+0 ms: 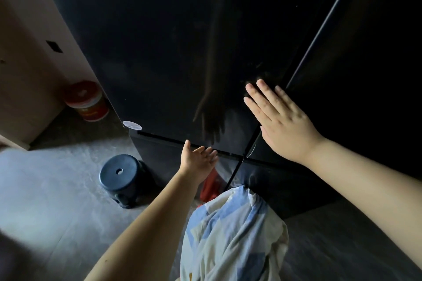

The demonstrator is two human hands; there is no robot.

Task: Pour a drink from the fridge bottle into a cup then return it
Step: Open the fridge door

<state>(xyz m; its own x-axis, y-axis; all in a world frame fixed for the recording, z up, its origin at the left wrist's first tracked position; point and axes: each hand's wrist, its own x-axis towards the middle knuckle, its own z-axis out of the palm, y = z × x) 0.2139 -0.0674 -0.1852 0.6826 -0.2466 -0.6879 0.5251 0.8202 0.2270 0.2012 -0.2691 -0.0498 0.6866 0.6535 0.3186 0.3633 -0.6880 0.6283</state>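
The black fridge (pixel 182 52) stands shut, so the bottle is out of sight. The right hand (pixel 280 121) lies flat and open against the door seam, holding nothing; the left hand (pixel 198 157) (palm up, fingers spread) reaches under the upper door's bottom edge. A dark stool (pixel 120 173) sits on the floor (pixel 57 201) at the fridge's left corner

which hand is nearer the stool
Left. The left hand reaches toward the fridge door's lower edge, just right of and above the stool. The right hand lies flat on the door, farther right.
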